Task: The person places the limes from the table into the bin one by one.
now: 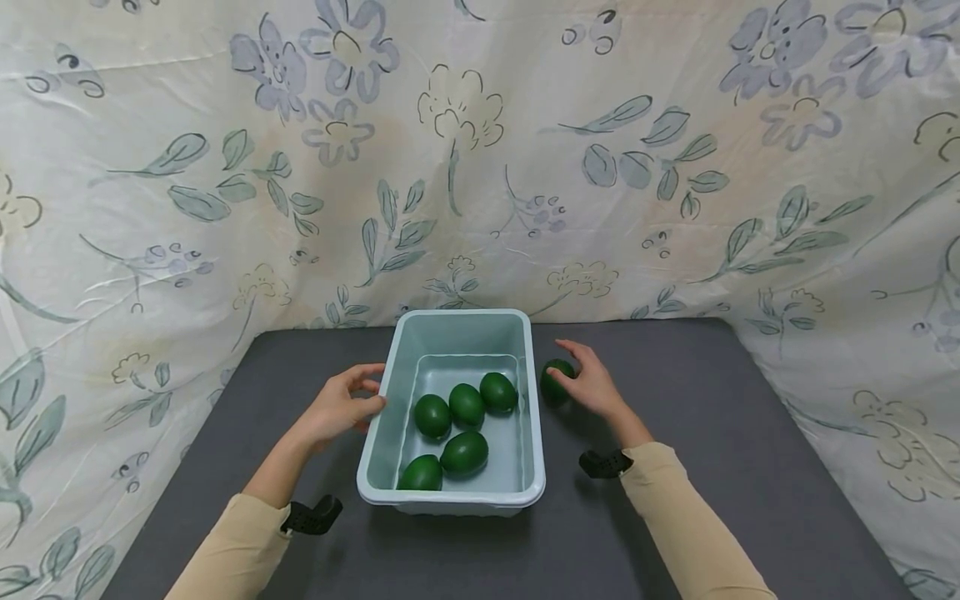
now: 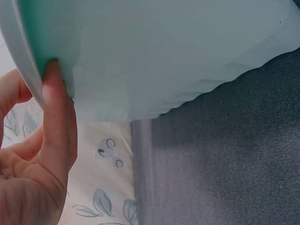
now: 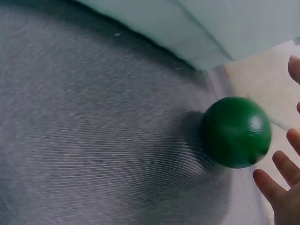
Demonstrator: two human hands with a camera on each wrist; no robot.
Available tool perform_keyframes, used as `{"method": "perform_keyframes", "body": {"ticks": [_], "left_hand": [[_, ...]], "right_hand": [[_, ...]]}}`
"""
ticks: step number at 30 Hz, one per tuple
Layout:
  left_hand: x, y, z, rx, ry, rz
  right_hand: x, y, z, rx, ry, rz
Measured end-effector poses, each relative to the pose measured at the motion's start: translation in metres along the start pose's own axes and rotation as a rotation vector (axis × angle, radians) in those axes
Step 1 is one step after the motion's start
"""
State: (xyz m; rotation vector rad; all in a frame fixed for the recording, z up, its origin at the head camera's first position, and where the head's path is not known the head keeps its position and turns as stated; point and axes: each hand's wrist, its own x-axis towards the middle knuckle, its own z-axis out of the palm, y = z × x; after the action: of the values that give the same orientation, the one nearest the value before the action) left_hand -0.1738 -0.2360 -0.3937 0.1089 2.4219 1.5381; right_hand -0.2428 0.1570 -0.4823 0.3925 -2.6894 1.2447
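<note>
A pale blue-green plastic bin (image 1: 467, 498) stands in the middle of the table, with several glossy dark green avocados (image 1: 465, 452) lying on its floor. My left hand (image 1: 340, 408) holds the bin's left rim. Seen from the left wrist, fingers (image 2: 55, 110) press the outer wall under the lip while another digit lies on the rim's far side. One more avocado (image 3: 236, 132) rests on the table outside the bin's right wall. Around it my right hand (image 1: 595, 387) reaches with fingers spread, and the right wrist view shows a gap between fingertips and fruit.
The dark grey table (image 1: 675, 392) reaches back to a flowered cloth (image 1: 480, 233) that hangs behind and along both sides. Both wrists wear black bands (image 1: 604, 464). The bin's walls rise between the loose avocado and those inside.
</note>
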Motion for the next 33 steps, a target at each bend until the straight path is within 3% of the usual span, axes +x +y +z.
{"method": "perform_keyframes", "body": {"ticks": [20, 33], "left_hand": [[-0.003, 0.002, 0.001, -0.011, -0.002, 0.003], [-0.003, 0.000, 0.002, -0.008, 0.004, 0.007]], "right_hand": [[-0.004, 0.011, 0.022, -0.046, 0.011, 0.089], [-0.006, 0.012, 0.024, -0.053, 0.005, 0.128]]}}
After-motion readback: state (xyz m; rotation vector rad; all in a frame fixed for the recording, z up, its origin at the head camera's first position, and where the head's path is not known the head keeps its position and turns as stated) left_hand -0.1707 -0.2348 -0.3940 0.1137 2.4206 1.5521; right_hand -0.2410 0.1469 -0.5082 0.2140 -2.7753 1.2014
